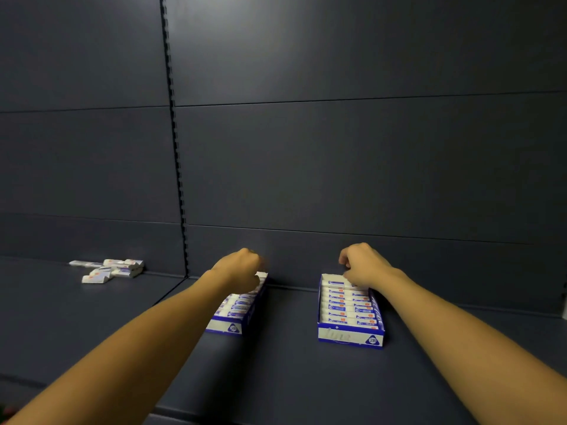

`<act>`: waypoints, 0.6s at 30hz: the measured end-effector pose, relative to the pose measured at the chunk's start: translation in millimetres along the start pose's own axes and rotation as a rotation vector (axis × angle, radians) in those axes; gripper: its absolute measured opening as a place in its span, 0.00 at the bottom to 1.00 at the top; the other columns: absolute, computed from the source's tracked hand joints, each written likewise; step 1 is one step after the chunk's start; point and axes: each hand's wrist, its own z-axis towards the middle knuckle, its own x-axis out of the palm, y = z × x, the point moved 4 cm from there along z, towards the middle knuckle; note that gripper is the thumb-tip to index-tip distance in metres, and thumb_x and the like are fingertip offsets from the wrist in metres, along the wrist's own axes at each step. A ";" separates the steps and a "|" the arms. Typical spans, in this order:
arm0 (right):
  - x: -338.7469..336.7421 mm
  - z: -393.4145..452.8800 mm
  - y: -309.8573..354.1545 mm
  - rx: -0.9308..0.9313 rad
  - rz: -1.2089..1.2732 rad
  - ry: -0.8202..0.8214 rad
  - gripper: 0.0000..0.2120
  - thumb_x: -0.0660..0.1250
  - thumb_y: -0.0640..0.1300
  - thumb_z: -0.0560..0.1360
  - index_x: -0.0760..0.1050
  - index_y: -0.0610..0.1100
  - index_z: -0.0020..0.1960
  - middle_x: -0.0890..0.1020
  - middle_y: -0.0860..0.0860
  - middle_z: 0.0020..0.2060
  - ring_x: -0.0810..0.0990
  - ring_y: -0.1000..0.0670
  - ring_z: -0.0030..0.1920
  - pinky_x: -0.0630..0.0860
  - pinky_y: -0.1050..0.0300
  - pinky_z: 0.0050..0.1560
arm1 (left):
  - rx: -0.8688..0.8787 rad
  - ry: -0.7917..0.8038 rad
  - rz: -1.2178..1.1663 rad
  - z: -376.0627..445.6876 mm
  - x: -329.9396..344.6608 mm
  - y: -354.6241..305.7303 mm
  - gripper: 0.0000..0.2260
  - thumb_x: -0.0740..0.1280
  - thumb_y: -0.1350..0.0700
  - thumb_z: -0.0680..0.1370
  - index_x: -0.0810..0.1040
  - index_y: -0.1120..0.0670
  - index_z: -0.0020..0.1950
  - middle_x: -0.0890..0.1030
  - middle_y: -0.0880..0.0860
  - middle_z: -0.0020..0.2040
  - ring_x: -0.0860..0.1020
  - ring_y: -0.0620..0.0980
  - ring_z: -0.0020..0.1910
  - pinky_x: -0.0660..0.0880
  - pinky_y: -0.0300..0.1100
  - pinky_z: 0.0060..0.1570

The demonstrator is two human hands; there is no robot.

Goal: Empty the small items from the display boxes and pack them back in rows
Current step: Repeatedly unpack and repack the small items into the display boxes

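Two blue and white display boxes stand on a dark shelf, both filled with rows of white erasers in blue sleeves. My left hand (242, 269) hovers with curled fingers over the far end of the left box (228, 328); my forearm hides much of that box. My right hand (362, 265) is curled at the far end of the right box (351, 335), its fingertips among the back erasers (343, 302). Whether either hand pinches an eraser is hidden.
A loose pile of several erasers (110, 269) lies on the shelf at the far left, near the back wall. A slotted upright (176, 133) divides the dark back panel. The shelf's front edge runs along the bottom.
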 end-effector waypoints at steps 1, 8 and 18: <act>-1.0 0.7 8.2 -0.023 0.003 -0.002 0.16 0.70 0.38 0.75 0.77 0.47 0.61 0.80 0.49 0.55 0.80 0.47 0.53 0.81 0.49 0.55 | -0.028 0.000 0.001 -7.5 -1.6 4.0 0.18 0.66 0.60 0.77 0.77 0.51 0.67 0.78 0.53 0.63 0.78 0.54 0.57 0.78 0.50 0.56; 0.3 1.5 87.5 -0.236 -0.013 0.007 0.15 0.68 0.39 0.74 0.78 0.48 0.60 0.80 0.48 0.55 0.80 0.46 0.53 0.80 0.49 0.54 | -0.210 0.000 0.034 -75.4 -14.0 42.7 0.17 0.64 0.60 0.78 0.79 0.52 0.66 0.79 0.52 0.63 0.78 0.54 0.57 0.78 0.48 0.53; 7.7 -18.4 215.0 -0.492 -0.104 -0.008 0.15 0.66 0.39 0.74 0.78 0.48 0.59 0.78 0.49 0.56 0.80 0.46 0.53 0.79 0.52 0.50 | -0.429 -0.022 0.032 -168.7 -46.5 114.1 0.18 0.63 0.60 0.77 0.78 0.51 0.66 0.78 0.52 0.64 0.78 0.53 0.58 0.77 0.44 0.54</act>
